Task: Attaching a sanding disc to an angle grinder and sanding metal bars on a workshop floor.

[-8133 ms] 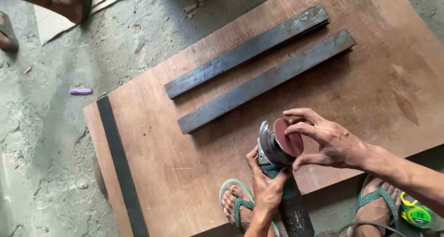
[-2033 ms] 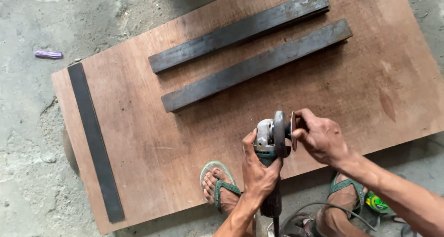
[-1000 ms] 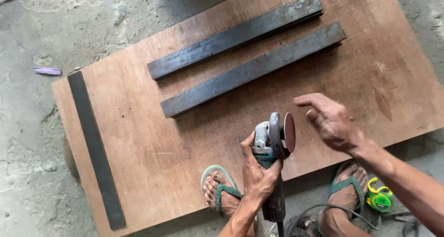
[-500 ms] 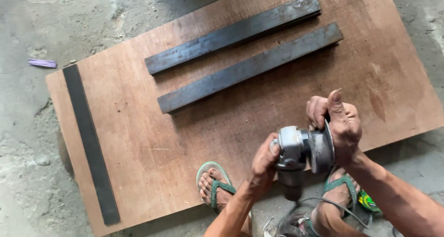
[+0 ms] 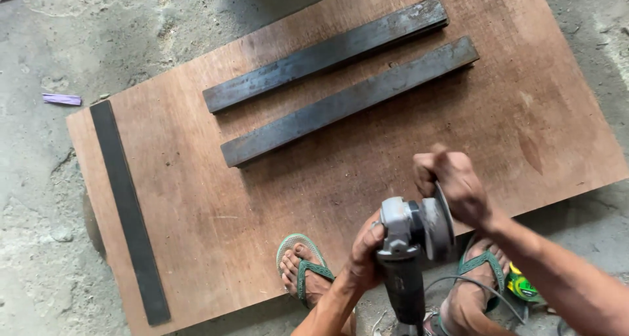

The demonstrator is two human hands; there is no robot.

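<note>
At the lower middle of the frame, the left hand (image 5: 364, 252) is clamped around the body of an angle grinder (image 5: 407, 234), holding it upright off the plywood board (image 5: 196, 205) so the head stays reachable. The right hand (image 5: 452, 182) is closed into a fist against the grinder's disc (image 5: 444, 219), gripping at its edge; whether it holds a small tool I cannot tell. 2 dark steel bars (image 5: 341, 100) lie side by side, slanting across the upper middle, well apart from the hands. 1 flat strip (image 5: 129, 211) lies along the left edge.
</note>
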